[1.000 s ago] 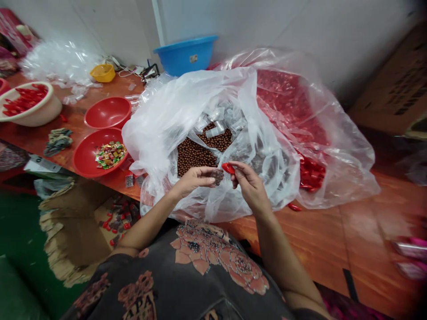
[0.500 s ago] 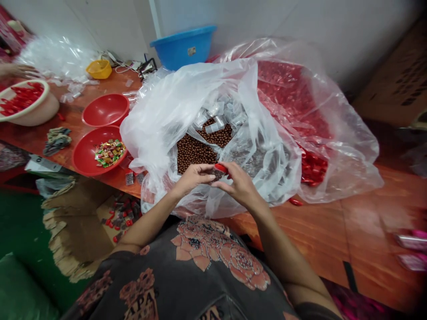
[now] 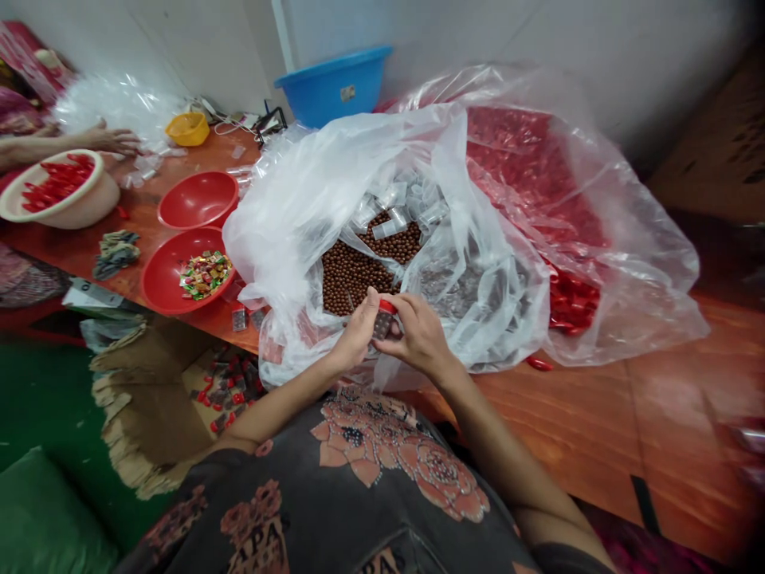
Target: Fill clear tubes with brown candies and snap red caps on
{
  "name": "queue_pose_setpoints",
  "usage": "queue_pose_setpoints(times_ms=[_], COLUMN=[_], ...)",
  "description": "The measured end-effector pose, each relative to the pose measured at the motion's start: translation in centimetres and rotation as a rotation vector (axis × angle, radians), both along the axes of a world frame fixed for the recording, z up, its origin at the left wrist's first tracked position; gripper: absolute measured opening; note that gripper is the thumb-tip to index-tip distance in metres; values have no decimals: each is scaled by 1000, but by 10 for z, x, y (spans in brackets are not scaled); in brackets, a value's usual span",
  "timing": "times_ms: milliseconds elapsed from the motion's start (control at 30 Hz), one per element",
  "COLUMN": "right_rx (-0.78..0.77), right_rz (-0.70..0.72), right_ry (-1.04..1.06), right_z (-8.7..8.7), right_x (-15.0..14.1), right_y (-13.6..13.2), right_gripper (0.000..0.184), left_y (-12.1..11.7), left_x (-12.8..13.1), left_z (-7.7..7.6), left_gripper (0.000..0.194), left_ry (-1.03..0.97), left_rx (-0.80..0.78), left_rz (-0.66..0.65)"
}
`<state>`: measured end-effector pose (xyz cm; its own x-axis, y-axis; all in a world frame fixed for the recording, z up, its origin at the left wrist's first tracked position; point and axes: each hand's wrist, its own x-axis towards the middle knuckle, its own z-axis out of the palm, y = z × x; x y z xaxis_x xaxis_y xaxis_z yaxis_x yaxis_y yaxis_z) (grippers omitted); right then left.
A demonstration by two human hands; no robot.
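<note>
Jar (image 3: 381, 325), clear with dark contents, sits between the two hands, just in front of the torso and before the near edge of the brown balls (image 3: 350, 279) in the white bag (image 3: 280, 207) on the surface (image 3: 574, 414). Red cap (image 3: 387, 306) at its far end, body toward the wearer; long axis seems to run roughly away from the chest, though the fingers hide too much to fix the tilt.

Left hand (image 3: 357, 333): curled nearly closed, thumb up along the jar's left side, gripping it. Right hand (image 3: 420, 333): partly closed from the right, fingertips at the cap, thumb under the body's near end. Neither hand is nearer; both touch. Whether the cap is fully seated: cannot tell.
</note>
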<state>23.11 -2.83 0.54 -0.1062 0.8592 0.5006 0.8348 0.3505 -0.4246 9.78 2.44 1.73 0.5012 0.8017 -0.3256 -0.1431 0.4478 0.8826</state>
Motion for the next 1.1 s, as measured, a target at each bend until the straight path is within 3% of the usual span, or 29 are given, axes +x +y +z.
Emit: queue_pose_setpoints(times_ms=[100, 233, 400, 533, 633, 867, 1000, 1100], right_rx=[57, 119, 2, 21, 72, 136, 2, -127], right_rz=[-42, -87, -62, -24, -19, -11, 7, 126], right_ry=[-48, -88, -20, 56, -11, -66, 91, 201], right_z=[-4, -11, -10, -2, 1, -4, 1, 7], right_x=[-5, -7, -13, -16, -14, -12, -15, -11], right_y=[-1, -2, -6, -8, -8, -6, -7, -5], right_gripper=[62, 59, 61, 61, 58, 50, 52, 60], left_y=[-6, -8, -8, -5, -4, -11, -10, -4], left_x=[5, 1, -3, -2, -1, -2, -2, -6], left_z=[-4, -9, -8, -8, -11, -8, -5, -3], left_gripper=[70, 67, 59, 56, 57, 54, 63, 75], left_ry=[61, 94, 115, 89, 17, -51, -130, -147], left_rx=[-12, 110, 167, 155, 129, 73, -21, -85], left_rz=[22, 28, 14, 29, 21, 45, 42, 23])
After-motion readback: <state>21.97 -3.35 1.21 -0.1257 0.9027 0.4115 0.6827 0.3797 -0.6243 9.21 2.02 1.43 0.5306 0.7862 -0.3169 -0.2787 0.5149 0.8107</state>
